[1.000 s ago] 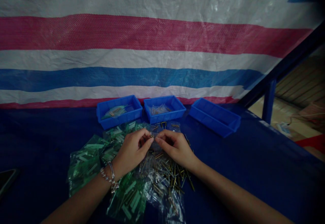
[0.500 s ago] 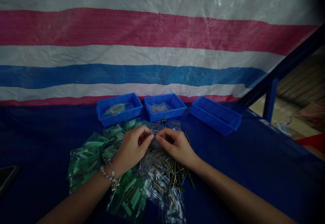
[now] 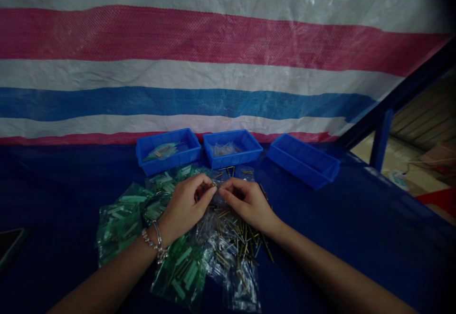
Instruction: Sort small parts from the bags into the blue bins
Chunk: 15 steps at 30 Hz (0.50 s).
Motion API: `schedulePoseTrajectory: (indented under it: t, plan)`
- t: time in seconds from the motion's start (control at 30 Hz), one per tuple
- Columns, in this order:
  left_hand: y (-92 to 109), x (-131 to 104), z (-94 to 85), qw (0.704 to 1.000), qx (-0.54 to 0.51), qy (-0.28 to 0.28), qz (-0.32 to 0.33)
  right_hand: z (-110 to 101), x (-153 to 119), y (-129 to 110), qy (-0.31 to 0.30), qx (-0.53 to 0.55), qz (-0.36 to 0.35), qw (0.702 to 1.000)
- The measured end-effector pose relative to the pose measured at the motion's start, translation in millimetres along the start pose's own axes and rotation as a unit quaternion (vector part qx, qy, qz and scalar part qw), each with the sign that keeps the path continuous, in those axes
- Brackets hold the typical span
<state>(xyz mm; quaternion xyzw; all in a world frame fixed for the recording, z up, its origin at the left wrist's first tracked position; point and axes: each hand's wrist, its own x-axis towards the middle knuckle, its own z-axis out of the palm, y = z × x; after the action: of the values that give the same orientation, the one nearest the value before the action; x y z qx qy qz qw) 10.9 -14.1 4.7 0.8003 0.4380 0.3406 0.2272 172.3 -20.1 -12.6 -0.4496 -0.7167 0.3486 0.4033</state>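
Where both hands meet, a pin [image 3: 213, 186].

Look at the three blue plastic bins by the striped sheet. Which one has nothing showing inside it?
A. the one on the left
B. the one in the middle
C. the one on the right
C: the right blue plastic bin shows only bare blue inside, while the left blue plastic bin holds a greenish little bag and the middle blue plastic bin holds clear little bags.
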Motion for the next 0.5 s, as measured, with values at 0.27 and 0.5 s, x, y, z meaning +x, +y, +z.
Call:
schedulePoseTrajectory:
  t: [0.27,0.5]
  plan:
    - [0.5,0.4,0.0,1.000,0.005,0.002,-0.001,0.0,0.5,-0.3,-0.002,0.007,0.004,1.000]
    - [-0.2,-0.3,0.5,1.000,-0.004,-0.001,0.000,0.3,0.0,0.6,-0.003,0.003,0.001,1.000]
